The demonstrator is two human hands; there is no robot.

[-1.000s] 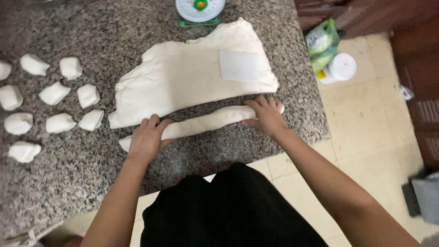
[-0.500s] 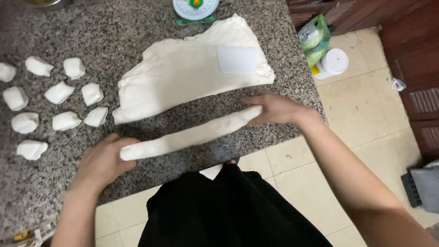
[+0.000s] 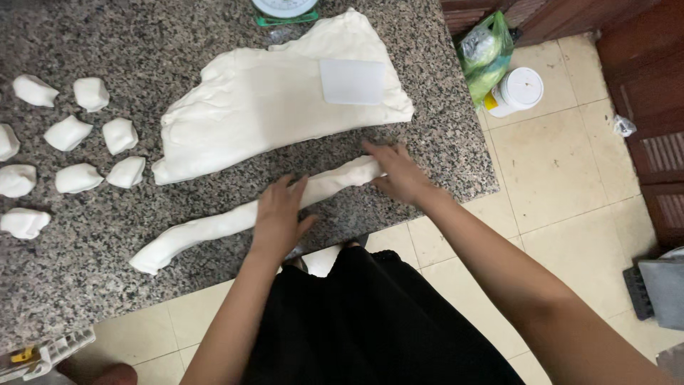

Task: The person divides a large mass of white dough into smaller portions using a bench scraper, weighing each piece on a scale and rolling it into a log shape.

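Since the earlier frame our left hand [image 3: 279, 214] moved inward along the dough rope [image 3: 214, 227]; right hand [image 3: 399, 173] presses its upper-right end. Both grips flat, unclenched. Rope's long axis runs lower left to upper right on the worktop [image 3: 85, 285].

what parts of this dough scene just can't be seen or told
- Head view: the dough rope under the left hand and right hand is covered by the palms.
- The scale is cut off by the top edge; its dial is out of frame.
- The leftmost dough pieces run off the left edge.
- The contents of the green bag are too crumpled to tell.
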